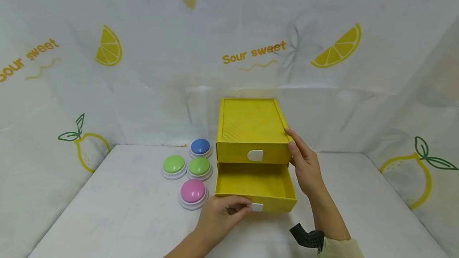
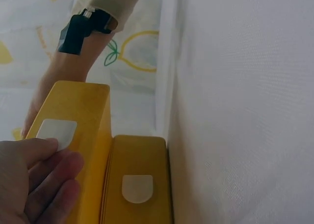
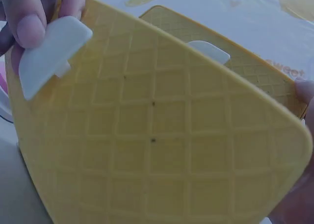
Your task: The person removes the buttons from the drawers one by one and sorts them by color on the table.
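Observation:
A yellow two-drawer box stands in the middle of the table in the head view. Its lower drawer is pulled out and holds nothing. My left hand pinches the white tab on that drawer's front between thumb and fingers; the left wrist view shows this tab up close. The upper drawer is pushed in, with its own white tab. My right hand rests against the box's right side, fingertips at the upper front corner, other fingers partly hidden.
Left of the box sit a blue push button, two green ones, the nearer to the box here, and a pink one. Behind the white table hangs a lemon-print sheet. A black wrist mount sits near my right sleeve.

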`<action>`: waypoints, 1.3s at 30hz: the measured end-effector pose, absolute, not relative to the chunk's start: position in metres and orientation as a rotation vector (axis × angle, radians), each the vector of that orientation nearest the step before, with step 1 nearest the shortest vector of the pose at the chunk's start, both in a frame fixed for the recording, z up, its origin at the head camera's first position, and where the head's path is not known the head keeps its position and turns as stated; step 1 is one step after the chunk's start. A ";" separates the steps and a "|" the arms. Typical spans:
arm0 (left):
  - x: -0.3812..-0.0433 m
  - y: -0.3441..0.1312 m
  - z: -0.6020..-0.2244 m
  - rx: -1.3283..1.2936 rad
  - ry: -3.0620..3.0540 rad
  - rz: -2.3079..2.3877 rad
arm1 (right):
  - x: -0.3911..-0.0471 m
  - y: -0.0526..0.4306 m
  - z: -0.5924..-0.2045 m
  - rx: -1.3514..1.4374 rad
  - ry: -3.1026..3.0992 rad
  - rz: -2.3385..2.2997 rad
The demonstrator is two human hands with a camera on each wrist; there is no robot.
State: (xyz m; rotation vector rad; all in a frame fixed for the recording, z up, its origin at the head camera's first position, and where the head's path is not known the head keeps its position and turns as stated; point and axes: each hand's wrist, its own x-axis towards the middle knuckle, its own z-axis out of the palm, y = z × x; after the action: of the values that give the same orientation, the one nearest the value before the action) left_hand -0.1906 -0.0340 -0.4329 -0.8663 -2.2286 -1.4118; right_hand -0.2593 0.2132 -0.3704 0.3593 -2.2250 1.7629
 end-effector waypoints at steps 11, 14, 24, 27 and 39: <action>-0.218 -0.033 -0.428 -0.770 -2.295 -1.468 | -0.260 0.209 -0.370 0.365 -2.121 1.892; -0.227 -0.034 -0.428 -0.749 -2.297 -1.467 | -0.262 0.208 -0.370 0.355 -2.107 1.931; -0.251 -0.030 -0.427 -0.635 -2.380 -1.556 | -0.263 0.206 -0.366 0.253 -2.066 1.974; -0.254 -0.028 -0.429 -0.634 -2.391 -1.579 | -0.262 0.207 -0.366 0.237 -2.063 1.968; -0.260 -0.025 -0.433 -0.528 -2.359 -1.598 | -0.262 0.205 -0.369 0.251 -2.114 1.923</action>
State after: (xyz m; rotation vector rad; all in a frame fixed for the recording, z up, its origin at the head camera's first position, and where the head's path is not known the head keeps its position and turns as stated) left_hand -0.2604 -0.0252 -0.4326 -0.5277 -2.3585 -1.5978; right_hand -0.2625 0.2054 -0.3688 0.2506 -2.1136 1.9233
